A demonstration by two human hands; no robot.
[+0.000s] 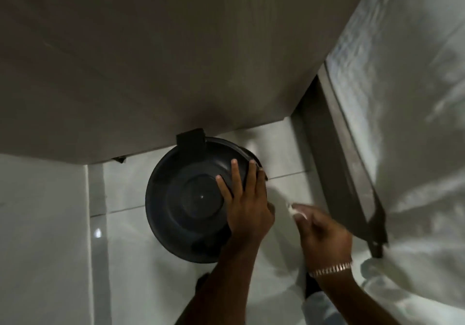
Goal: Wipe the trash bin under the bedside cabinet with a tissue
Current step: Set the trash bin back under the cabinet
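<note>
A round dark trash bin (183,199) with a domed lid stands on the pale tiled floor, its far edge tucked under the bedside cabinet (151,60). My left hand (245,204) lies flat on the right side of the lid, fingers spread toward the far rim. My right hand (320,234) hovers just right of the bin, above the floor, and pinches a small crumpled white tissue (293,209) at the fingertips. A metal bracelet sits on that wrist. The tissue is apart from the bin.
The cabinet's grey front overhangs the bin from above. A bed with white sheets (415,123) and a dark frame rail (352,173) runs along the right. A white wall (37,224) closes the left side, with glossy floor tiles (125,262) in between.
</note>
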